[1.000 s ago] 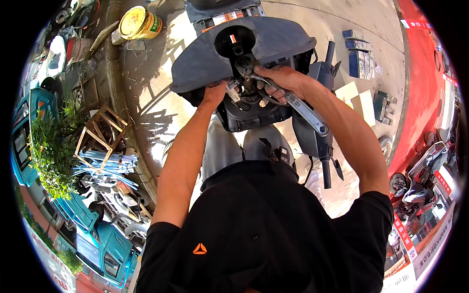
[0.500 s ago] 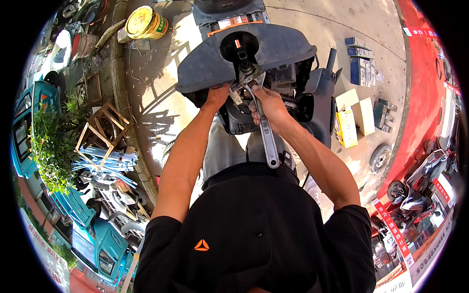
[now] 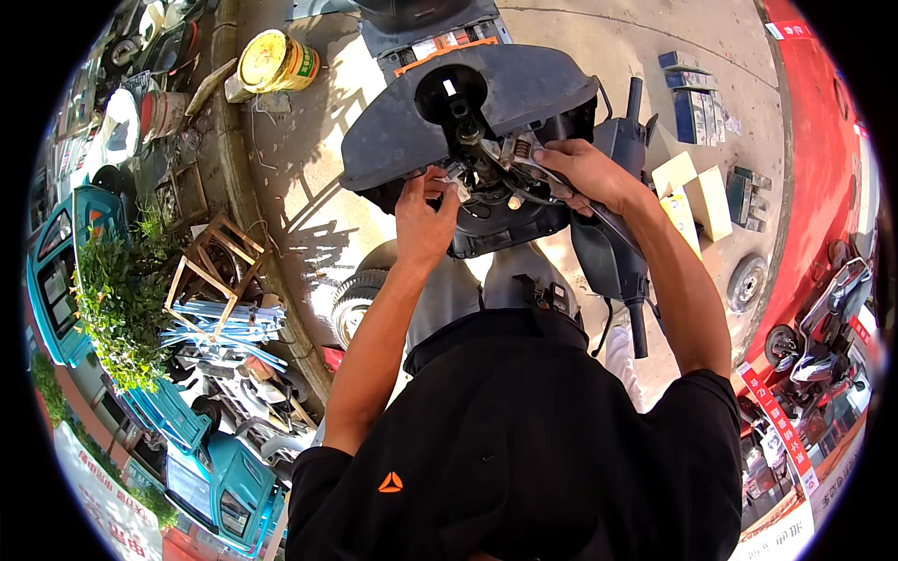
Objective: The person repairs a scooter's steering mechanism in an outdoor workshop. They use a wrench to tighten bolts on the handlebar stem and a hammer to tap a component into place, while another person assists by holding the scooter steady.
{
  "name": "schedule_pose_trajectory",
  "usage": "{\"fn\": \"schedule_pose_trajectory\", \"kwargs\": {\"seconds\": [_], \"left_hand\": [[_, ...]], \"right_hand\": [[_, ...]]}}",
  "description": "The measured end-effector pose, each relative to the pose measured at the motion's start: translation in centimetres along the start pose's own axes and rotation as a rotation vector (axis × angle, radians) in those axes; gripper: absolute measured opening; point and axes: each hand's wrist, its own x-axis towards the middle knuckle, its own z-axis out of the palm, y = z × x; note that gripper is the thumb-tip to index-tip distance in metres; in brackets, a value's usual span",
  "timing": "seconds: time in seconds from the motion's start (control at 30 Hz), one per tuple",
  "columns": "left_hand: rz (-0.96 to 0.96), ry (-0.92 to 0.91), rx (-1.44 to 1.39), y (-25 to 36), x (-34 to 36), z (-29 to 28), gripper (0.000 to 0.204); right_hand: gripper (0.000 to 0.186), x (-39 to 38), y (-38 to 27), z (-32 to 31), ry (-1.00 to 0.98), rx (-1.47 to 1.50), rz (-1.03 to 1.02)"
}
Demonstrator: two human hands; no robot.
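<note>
In front of me is the dark grey front shell (image 3: 393, 131) of a scooter, with a steering stem (image 3: 465, 129) in its round opening and wires and metal parts exposed below. My left hand (image 3: 426, 217) is at the near edge of the shell, its fingertips closed on a small whitish part (image 3: 456, 178) among the wires. My right hand (image 3: 591, 176) is wrapped round a long silver wrench (image 3: 617, 227). The wrench's head end lies by the stem, partly hidden by my fingers and metal parts, while its handle slants out to the lower right under my forearm.
A black handlebar assembly (image 3: 610, 248) stands close on the right. Beyond it are an open cardboard box (image 3: 708, 208), blue boxes (image 3: 694, 114) and a small wheel (image 3: 746, 283). At left are a yellow bucket (image 3: 271, 61), a wooden frame (image 3: 217, 266) and a curb (image 3: 231, 140).
My right hand and the wrench have swung to the right, so the handle no longer points toward me. My left hand has shifted slightly right and nearer me, out from the shell's edge.
</note>
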Motion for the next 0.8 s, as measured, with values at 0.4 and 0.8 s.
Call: {"fn": "schedule_pose_trajectory", "kwargs": {"seconds": [0.4,0.8], "left_hand": [[0.064,0.043,0.390,1.2,7.0,5.1,0.042],[-0.088,0.125,0.148,-1.4,6.7,5.6,0.046]], "right_hand": [[0.031,-7.8,14.3,8.3,0.075,0.474,0.007],[0.033,-8.5,16.5,8.4,0.064,0.435,-0.133]]}}
